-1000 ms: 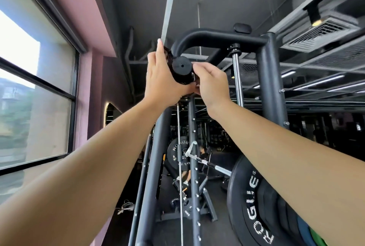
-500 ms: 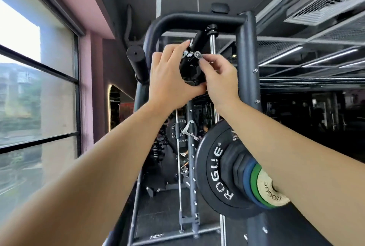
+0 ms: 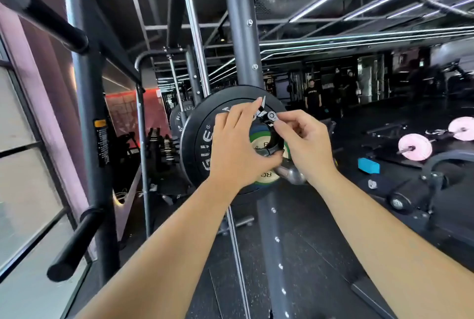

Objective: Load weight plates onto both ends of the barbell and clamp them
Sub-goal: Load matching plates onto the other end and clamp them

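A black clamp collar (image 3: 269, 148) with a metal lever at its top is held in front of the loaded plates. My left hand (image 3: 236, 147) grips its left side, and my right hand (image 3: 305, 144) pinches the lever end. Behind it sits a large black Rogue plate (image 3: 198, 139), with blue, green and cream smaller plates (image 3: 268, 177) stacked outward. The silver barbell sleeve end (image 3: 292, 172) sticks out below my right hand. The collar is held apart from the sleeve, above it.
A dark rack upright (image 3: 238, 24) and chrome guide rod (image 3: 195, 29) stand behind the plates. Black storage pegs (image 3: 74, 241) jut out at left by the window. A pink-plated bar (image 3: 414, 147) and blue block (image 3: 368, 165) lie on the floor at right. People stand far back.
The view has swung down from the rack top to the loaded plates. Both hands came down with the collar, from up by the rack's crossbar to in front of the plate stack.
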